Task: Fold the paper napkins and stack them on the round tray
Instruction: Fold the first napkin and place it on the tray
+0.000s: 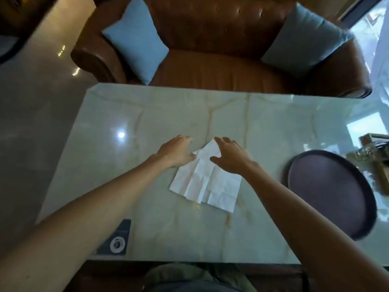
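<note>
- While a creased paper napkin [205, 180] lies mid-table, left of the empty round tray [330, 194], both hands reach its far edge.
- Left hand [175, 153] relaxed; right hand [230, 158] spread above.
- Light, limp, tearable: best pinched at corners.

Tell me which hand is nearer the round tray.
Right. The right hand rests on the napkin's far corner, on the round tray's side; the left hand sits beyond it, at the napkin's left edge.

I can read no words, numbers or brand names anywhere before me. The dark card [118, 239] at seven o'clock on my table [147, 114] bears only a white ring mark, too blurred to read.
</note>
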